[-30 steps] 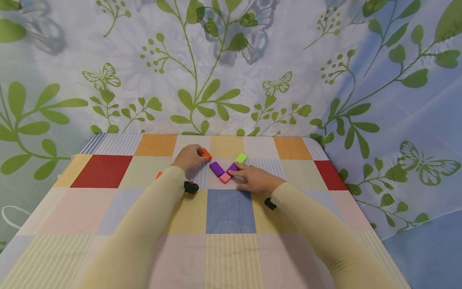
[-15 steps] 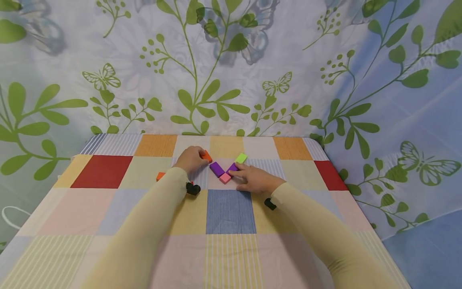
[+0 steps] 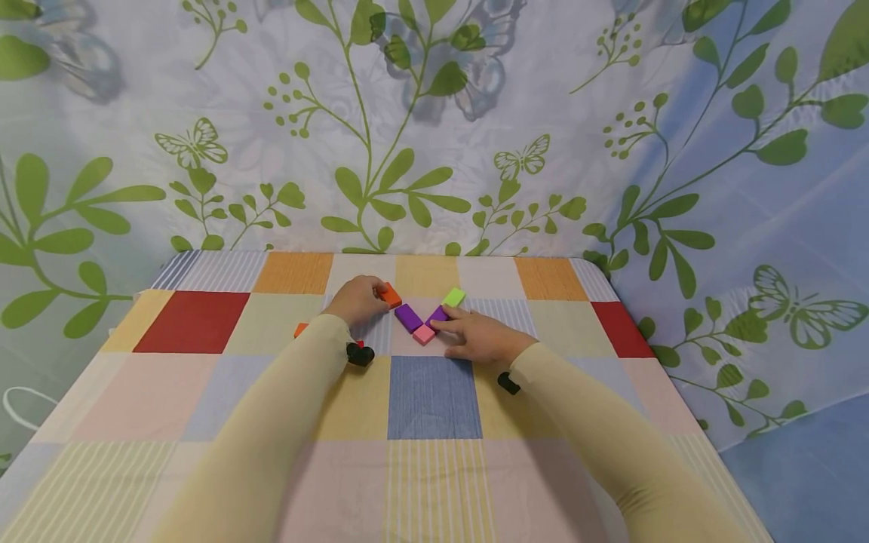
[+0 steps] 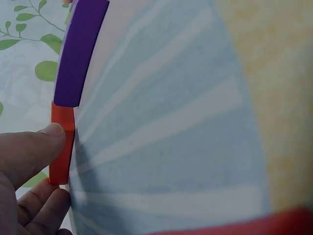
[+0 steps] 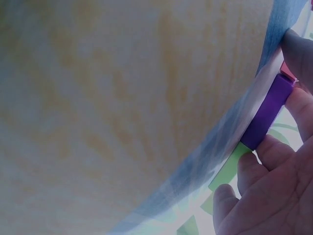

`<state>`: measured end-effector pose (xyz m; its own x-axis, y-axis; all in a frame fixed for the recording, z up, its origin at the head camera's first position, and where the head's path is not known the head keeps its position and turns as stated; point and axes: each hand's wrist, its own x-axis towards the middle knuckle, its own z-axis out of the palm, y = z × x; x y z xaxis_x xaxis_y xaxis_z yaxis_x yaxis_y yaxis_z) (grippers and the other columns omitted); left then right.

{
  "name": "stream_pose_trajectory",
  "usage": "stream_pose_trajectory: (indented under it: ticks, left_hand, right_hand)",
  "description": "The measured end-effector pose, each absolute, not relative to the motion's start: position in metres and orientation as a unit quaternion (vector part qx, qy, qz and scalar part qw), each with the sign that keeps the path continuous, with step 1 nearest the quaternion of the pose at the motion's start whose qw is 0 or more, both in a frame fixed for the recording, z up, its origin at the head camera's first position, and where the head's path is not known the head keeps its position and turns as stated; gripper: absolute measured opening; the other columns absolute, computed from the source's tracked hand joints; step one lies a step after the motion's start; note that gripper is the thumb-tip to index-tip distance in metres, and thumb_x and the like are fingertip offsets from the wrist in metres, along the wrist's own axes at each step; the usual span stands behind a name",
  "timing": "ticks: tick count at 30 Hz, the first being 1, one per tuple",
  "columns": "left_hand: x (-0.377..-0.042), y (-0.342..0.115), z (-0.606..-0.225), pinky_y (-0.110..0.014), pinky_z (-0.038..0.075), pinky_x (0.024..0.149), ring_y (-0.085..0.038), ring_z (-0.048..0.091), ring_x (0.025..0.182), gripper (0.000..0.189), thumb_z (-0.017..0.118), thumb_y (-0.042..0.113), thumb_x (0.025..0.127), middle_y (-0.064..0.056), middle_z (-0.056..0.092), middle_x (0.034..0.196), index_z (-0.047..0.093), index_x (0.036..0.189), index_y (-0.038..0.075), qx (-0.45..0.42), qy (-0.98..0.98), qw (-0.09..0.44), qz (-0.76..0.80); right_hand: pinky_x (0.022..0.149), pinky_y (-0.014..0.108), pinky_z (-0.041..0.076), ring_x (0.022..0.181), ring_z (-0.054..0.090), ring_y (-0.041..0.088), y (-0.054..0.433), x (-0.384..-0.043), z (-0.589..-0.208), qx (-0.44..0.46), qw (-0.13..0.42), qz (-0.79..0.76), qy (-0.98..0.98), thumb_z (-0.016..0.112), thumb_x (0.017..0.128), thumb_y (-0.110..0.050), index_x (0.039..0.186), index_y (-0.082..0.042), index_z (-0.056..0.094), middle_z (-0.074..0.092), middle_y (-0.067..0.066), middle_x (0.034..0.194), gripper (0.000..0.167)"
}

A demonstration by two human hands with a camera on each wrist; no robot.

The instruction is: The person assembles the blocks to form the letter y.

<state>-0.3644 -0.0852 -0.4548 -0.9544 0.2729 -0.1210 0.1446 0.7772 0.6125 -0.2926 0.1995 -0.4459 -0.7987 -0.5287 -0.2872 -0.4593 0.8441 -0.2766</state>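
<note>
Several coloured blocks form a V on the cloth in the head view. My left hand (image 3: 356, 299) pinches an orange block (image 3: 390, 295) at the V's far left end. In the left wrist view the thumb presses that block's side, and its end meets a purple block (image 4: 80, 54). A pink block (image 3: 424, 334) makes the corner. The other arm of the V has a second purple block (image 5: 269, 112) and a light green block (image 3: 453, 297), end to end. My right hand (image 3: 478, 337) rests loosely extended fingers against these two, its thumb near the pink block.
Another orange block (image 3: 301, 329) shows partly behind my left sleeve. A red piece (image 3: 360, 344) peeks out by the left wrist camera, mostly hidden. The patchwork cloth (image 3: 434, 396) covers the table, and a leaf-patterned curtain (image 3: 421, 136) hangs behind it.
The orange block in my left hand has moved slightly toward me and right, up to the end of the left purple block. My right hand has stayed in place.
</note>
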Motion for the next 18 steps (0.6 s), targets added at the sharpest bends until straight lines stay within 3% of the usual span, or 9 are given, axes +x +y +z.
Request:
stream_pose_trajectory:
  ticks: [18]
  left_hand:
    - [-0.3624,-0.0837,-0.4566,-0.049,0.050,0.107,-0.031,0.060,0.113,0.036,0.075,0.021,0.095,-0.012,0.069,0.125,0.070,0.128,0.009,0.110,0.934,0.104,0.322]
  right_hand:
    - [0.128,0.053,0.028,0.162,0.023,0.036,0.2009,-0.2935,-0.4492,-0.272,0.170,-0.095,0.942,0.071,0.100,-0.042,0.163,-0.033,0.037,0.015,0.008,0.178,0.072]
